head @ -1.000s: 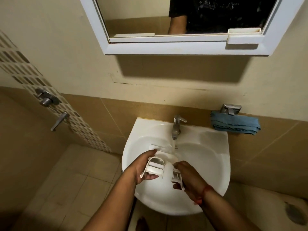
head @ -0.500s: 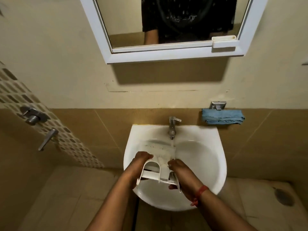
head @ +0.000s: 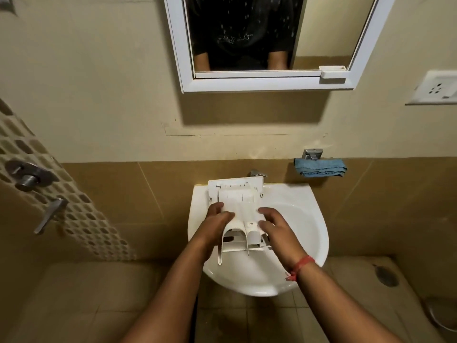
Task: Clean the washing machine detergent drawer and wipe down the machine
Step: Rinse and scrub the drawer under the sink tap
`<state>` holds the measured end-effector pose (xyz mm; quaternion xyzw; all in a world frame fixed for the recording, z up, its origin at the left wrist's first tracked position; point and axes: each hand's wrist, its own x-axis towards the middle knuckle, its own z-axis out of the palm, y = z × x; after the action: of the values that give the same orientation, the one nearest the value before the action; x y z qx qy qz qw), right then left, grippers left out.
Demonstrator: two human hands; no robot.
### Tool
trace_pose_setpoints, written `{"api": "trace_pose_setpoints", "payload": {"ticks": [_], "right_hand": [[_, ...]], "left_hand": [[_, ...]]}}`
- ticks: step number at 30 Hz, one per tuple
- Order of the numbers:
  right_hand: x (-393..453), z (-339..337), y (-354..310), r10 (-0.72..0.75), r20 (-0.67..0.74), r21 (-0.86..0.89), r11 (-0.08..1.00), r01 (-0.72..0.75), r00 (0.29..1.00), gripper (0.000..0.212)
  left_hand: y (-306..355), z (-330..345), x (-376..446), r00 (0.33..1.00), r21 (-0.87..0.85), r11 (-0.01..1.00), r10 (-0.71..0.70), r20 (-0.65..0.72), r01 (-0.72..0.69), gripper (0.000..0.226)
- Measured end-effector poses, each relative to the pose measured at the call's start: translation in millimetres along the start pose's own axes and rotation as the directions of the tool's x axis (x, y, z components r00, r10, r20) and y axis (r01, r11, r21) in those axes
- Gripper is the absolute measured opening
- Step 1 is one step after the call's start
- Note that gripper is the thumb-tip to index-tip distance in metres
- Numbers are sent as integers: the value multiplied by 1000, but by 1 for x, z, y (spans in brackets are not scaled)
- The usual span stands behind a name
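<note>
I am standing in a small home bathroom. In front of me a white ceramic washbasin [head: 309, 233] is fixed to the wall, with a chrome tap [head: 257, 173] at its back edge. Above it hangs a white-framed mirror [head: 259, 82], where my dark T-shirt shows. The wall is painted cream higher up and clad in brown tiles lower down, and the floor is tiled in beige with a round drain [head: 385, 276] at the right. A folded blue cloth [head: 320, 167] hangs from a metal holder. To the left, shower valves [head: 27, 177] sit on a mosaic tile strip. A white wall socket [head: 437, 89] is mounted at the right
</note>
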<state>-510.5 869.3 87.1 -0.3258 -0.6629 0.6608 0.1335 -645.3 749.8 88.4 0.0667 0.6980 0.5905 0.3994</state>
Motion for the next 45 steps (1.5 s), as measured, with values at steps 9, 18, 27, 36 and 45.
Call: {"api": "trace_pose_setpoints", "payload": {"ticks": [9,18,27,36,45], "right_hand": [[5,-29,24,-72,47,101,993,67,996,70],[35,-64,33,12,82,153,988,-25,997,98],[79,-98,34,-3,191,10,1000,1,982,91],[92,-110,17,60,218,393,908,-144,974,28],[106,-119,16,109,100,453,880,-143,989,24]], "left_hand": [[-1,21,0,988,144,979,152,-34,-146,74],[-2,44,9,991,197,972,132,-1,-129,103],[-3,82,32,979,310,946,143,-144,-93,115],[-24,104,40,938,313,937,237,-252,-152,64],[-18,101,54,984,-265,962,24,-179,-71,29]]}}
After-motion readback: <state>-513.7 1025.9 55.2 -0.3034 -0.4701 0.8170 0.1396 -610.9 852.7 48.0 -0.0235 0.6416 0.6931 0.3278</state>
